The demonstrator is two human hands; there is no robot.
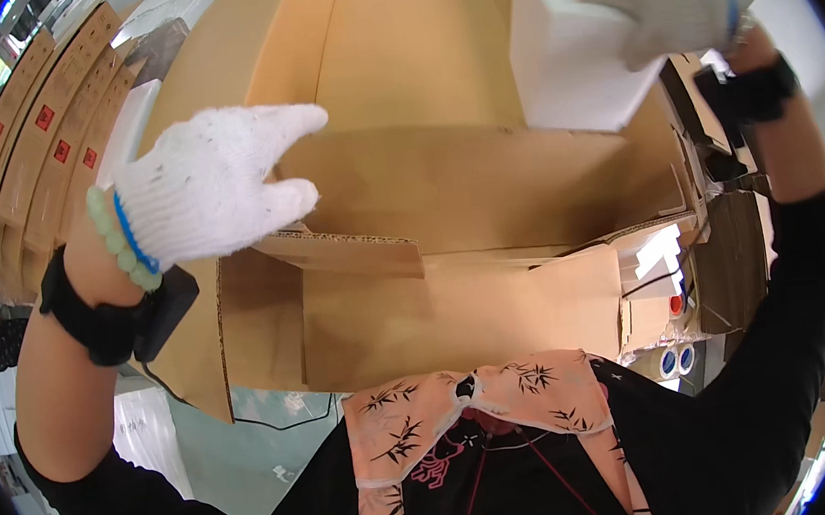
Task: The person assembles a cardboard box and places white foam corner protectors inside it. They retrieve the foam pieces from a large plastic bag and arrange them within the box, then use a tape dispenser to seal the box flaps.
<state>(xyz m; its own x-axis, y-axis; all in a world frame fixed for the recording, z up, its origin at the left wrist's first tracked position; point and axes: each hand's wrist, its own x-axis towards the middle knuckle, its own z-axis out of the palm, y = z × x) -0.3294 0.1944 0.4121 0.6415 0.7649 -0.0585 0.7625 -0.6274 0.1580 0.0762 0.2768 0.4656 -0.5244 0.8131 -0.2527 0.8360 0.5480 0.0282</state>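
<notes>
Evidently the white foam block [563, 66] was the thing in hand: it was at the right side of the open carton [420, 40], tilted a little, its lower corner above the carton's near end. Whether it touched the carton's wall, I couldn't tell from where I stood. The right hand [669, 14], gloved, gripped the block by its outer edge. The left hand [214, 183], in a white knitted glove, hung over the carton's left side with thumb and fingers spread wide, holding nothing.

With only one hand on it, the block could, I thought, have twisted or slipped, since smooth foam gives a glove little to bite on. A knock against the carton's right wall might have chipped a corner. The near flap [357, 253] stood partly folded inward and could have caught the foam, while the black cable [285, 427] below the carton's near left corner might have snagged on the cardboard. Farther out, stacked boxes [48, 140] stood left of the carton, and tape rolls [676, 361] sat beyond its near right corner.
</notes>
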